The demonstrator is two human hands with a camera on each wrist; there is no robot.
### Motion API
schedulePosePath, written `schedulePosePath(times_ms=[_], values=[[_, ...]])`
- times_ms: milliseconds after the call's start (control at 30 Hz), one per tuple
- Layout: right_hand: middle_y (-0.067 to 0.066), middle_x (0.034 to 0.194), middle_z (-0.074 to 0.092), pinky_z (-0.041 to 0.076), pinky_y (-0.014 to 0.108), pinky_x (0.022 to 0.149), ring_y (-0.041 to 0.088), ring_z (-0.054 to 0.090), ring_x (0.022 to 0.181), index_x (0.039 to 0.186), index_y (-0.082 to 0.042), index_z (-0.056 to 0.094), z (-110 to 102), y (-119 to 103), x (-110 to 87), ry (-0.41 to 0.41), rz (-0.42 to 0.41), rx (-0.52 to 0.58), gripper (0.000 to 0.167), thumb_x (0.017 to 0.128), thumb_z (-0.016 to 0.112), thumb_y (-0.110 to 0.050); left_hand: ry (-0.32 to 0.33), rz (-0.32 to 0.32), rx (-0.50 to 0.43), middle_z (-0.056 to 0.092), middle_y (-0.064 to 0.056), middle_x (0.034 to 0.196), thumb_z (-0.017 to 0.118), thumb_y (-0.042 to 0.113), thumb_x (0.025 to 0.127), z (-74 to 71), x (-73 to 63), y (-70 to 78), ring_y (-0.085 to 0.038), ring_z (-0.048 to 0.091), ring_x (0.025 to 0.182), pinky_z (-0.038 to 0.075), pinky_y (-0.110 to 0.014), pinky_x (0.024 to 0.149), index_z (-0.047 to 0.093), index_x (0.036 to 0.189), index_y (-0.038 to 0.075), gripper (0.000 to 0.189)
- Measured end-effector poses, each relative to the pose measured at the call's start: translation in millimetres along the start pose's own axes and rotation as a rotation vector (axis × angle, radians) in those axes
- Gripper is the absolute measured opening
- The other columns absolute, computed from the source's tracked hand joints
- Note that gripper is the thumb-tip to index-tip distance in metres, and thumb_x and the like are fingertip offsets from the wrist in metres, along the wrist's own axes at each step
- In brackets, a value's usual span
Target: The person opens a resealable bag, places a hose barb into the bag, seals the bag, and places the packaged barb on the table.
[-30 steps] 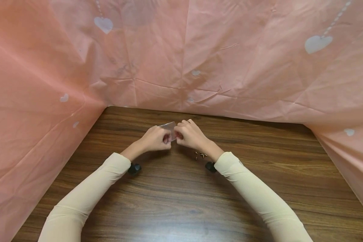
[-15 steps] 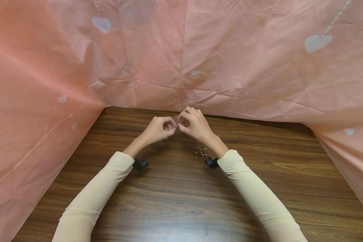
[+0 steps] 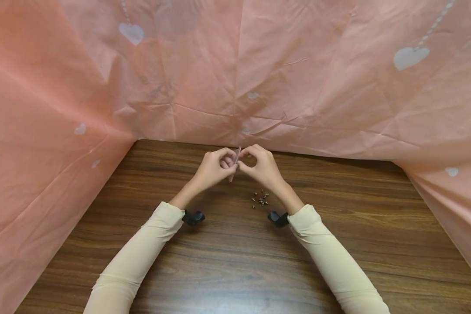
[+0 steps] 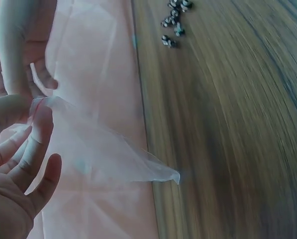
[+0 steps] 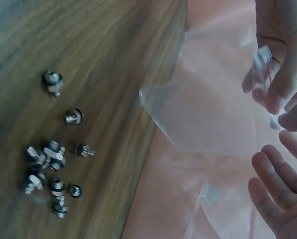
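A clear plastic zip bag (image 4: 108, 139) with a red line along its top hangs between my hands over the back of the table. My left hand (image 3: 216, 165) pinches the bag's top edge between thumb and index finger; its other fingers spread loosely in the left wrist view. Facing it, my right hand (image 3: 261, 165) has thumb and index fingertips pinched at the same edge. One lower corner of the bag points back toward the table in both wrist views. Several small metal fittings (image 5: 53, 154) with dark rings lie on the table, nearer my right wrist.
The brown wood-grain table (image 3: 227, 261) runs back to a pink cloth (image 3: 204, 87) with white hearts, which also encloses the sides. A dark wrist camera (image 3: 194, 218) sits at my left wrist and another wrist camera (image 3: 278, 219) at my right.
Both hands have moved a little away from me, the left also rightward. The bag has turned from showing its face to nearly edge-on in the head view. More fittings show beside the right wrist.
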State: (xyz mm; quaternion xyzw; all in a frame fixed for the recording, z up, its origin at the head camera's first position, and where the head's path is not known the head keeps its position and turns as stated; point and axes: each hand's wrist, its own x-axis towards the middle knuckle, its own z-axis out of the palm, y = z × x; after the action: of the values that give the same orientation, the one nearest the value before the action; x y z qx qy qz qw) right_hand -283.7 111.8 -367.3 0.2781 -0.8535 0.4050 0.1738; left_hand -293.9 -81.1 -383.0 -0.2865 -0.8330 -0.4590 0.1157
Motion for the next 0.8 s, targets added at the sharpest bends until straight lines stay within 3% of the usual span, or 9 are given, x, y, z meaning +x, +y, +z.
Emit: schedulePosePath(times_ms=[233, 467, 667, 800], values=[[0.018, 0.097, 0.075, 0.060, 0.043, 0.078, 0.030, 0.073, 0.088, 0.104, 0.002, 0.071, -5.5, -1.6, -7.2, 0.009, 0.090, 0.161, 0.016, 0.089, 0.073, -0.004, 0.004, -0.019, -0.095, 0.074, -0.016, 0.087, 0.075, 0.000, 0.084, 5.6, 2.8, 7.4, -0.021, 0.072, 0.073, 0.056, -0.023, 0.067, 0.067, 0.107, -0.003, 0.024], [0.022, 0.097, 0.074, 0.060, 0.031, 0.077, 0.031, 0.074, 0.087, 0.104, 0.005, 0.071, -12.7, -0.6, -9.5, 0.028, 0.152, 0.239, 0.016, 0.089, 0.072, -0.001, -0.094, -0.095, -0.250, 0.074, -0.019, 0.095, 0.078, 0.000, 0.085, 4.7, 9.6, 12.3, -0.017, 0.073, 0.080, 0.059, -0.026, 0.074, 0.067, 0.114, -0.004, 0.032], [0.025, 0.099, 0.074, 0.057, 0.019, 0.074, 0.023, 0.073, 0.085, 0.104, 0.007, 0.071, -18.4, 0.1, -12.5, 0.008, 0.221, 0.332, 0.017, 0.089, 0.073, -0.001, -0.150, -0.173, -0.331, 0.075, -0.020, 0.100, 0.079, 0.004, 0.086, 2.4, 12.9, 14.2, -0.015, 0.073, 0.087, 0.060, -0.033, 0.080, 0.067, 0.117, -0.003, 0.034], [0.031, 0.100, 0.072, 0.060, 0.028, 0.074, 0.026, 0.075, 0.086, 0.105, 0.009, 0.070, -23.8, -1.0, -13.1, -0.014, 0.252, 0.388, 0.019, 0.089, 0.073, -0.001, -0.132, -0.208, -0.362, 0.077, -0.016, 0.093, 0.082, 0.008, 0.083, 1.4, 15.1, 18.3, -0.016, 0.074, 0.084, 0.060, -0.039, 0.077, 0.068, 0.111, 0.001, 0.032]])
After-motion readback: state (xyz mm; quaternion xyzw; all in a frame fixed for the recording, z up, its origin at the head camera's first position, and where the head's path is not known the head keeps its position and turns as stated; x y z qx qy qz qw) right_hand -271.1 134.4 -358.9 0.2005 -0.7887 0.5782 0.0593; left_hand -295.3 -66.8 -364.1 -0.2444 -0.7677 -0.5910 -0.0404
